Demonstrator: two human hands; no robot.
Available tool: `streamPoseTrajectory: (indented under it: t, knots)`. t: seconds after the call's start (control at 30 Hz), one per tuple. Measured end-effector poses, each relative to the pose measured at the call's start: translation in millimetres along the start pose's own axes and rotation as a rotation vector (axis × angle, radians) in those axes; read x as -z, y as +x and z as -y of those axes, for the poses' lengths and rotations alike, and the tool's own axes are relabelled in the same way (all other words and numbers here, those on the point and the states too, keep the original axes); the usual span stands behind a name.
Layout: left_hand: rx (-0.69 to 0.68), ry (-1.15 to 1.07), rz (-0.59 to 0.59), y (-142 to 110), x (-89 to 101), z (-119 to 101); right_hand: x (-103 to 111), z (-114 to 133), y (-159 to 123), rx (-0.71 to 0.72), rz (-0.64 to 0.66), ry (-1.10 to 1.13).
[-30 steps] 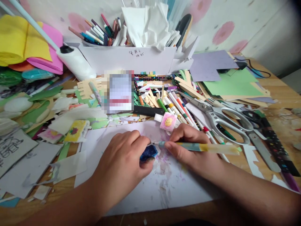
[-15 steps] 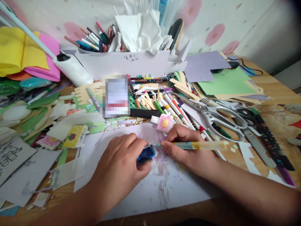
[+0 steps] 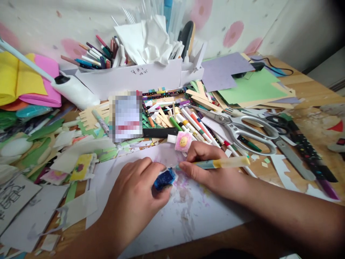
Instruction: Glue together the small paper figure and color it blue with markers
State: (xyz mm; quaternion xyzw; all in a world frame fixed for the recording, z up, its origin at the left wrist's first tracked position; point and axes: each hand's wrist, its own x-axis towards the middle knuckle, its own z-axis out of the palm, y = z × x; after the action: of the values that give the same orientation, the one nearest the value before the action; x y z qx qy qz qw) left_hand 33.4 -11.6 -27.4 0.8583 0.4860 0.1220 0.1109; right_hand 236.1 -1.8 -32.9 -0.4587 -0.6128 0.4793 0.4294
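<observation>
My left hand (image 3: 136, 196) is closed, pinching a small paper piece coloured dark blue (image 3: 164, 178) against a large white sheet (image 3: 188, 216) smeared with purple and yellow. My right hand (image 3: 207, 169) grips a marker (image 3: 221, 163) with a blue-green and yellow barrel. Its tip touches the right edge of the blue piece. A small pink and yellow coloured paper square (image 3: 183, 141) lies just beyond my right hand.
Large silver scissors (image 3: 242, 127) and black-handled scissors (image 3: 293, 144) lie at the right. Loose markers (image 3: 194, 124), paper scraps and card strips cover the middle. A white organiser (image 3: 134, 77) with pens and tissue stands behind. Coloured sheets (image 3: 250, 88) lie at the back right, folded felt (image 3: 24, 79) at the left.
Both hands keep their grips on the blue piece and the marker, with only slight shifts. The camera view has tilted and drifted, so the whole scene sits a little leftward and lower.
</observation>
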Motion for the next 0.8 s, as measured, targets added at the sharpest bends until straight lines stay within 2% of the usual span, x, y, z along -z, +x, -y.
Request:
streamPoseTrajectory:
  t: [0.33, 0.8]
  knots:
    - [0.001, -0.001, -0.001, -0.7, 0.2, 0.2, 0.1, 1.6, 0.4, -0.058, -0.005, 0.046]
    - [0.024, 0.003, 0.029, 0.2, 1.4, -0.5, 0.4, 3.6, 1.8, -0.052, -0.015, 0.032]
